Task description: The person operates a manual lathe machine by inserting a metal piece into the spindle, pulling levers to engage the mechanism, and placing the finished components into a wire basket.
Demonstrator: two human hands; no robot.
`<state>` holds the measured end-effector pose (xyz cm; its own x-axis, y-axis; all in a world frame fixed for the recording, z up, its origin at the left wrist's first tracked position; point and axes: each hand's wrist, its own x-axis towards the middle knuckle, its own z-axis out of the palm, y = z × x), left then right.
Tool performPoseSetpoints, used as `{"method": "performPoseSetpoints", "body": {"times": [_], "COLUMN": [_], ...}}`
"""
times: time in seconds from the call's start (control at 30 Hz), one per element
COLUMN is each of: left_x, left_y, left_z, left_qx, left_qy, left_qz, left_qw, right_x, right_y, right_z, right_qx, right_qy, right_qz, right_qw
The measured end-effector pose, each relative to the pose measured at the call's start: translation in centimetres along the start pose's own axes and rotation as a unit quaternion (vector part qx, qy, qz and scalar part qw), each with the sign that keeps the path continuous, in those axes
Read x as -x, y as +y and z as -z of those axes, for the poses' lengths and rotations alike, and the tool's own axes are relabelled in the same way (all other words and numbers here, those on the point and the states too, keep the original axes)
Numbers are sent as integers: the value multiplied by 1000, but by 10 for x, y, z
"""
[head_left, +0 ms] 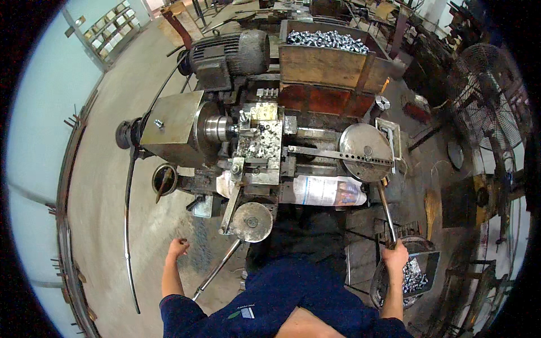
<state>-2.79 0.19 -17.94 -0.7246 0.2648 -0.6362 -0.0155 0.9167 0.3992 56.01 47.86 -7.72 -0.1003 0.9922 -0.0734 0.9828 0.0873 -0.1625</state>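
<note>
My right hand (395, 255) is wrapped round the lower end of a long metal lever (387, 211). That lever runs up to a large round disc (360, 147) at the right of a lathe-like machine. My left hand (178, 247) hangs in the air at the lower left, fingers curled together; whatever they hold, if anything, is too small to make out. Nearest to it is a second lever (218, 269), untouched, joined to a smaller disc (253, 222). Ahead are the machine's chuck (216, 128) and its chip-covered tool slide (260, 141).
A motor (230, 55) sits at the back. Behind the machine stands a bin (321, 65) heaped with small shiny metal parts; a tray (431, 270) with similar parts lies beside my right forearm. A long rod (128, 236) hangs at the left. A caged fan (487, 96) stands at the right.
</note>
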Motion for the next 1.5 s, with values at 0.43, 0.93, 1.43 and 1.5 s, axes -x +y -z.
{"method": "performPoseSetpoints", "body": {"times": [0.43,0.93,1.43,1.5], "left_x": [-17,-56,-107,-102], "left_y": [73,110,55,91], "left_z": [7,37,-7,-21], "left_qx": [-16,-152,-308,-308], "left_qy": [17,178,210,209], "left_qz": [-122,-168,-220,-220], "left_qw": [992,958,902,902], "right_x": [-9,-235,-90,-95], "right_y": [-9,-28,-66,-72], "right_z": [2,52,-1,30], "right_qx": [44,177,-149,-149], "right_qy": [-5,75,87,119], "right_qz": [9,-131,107,138], "right_qw": [999,972,979,972]}}
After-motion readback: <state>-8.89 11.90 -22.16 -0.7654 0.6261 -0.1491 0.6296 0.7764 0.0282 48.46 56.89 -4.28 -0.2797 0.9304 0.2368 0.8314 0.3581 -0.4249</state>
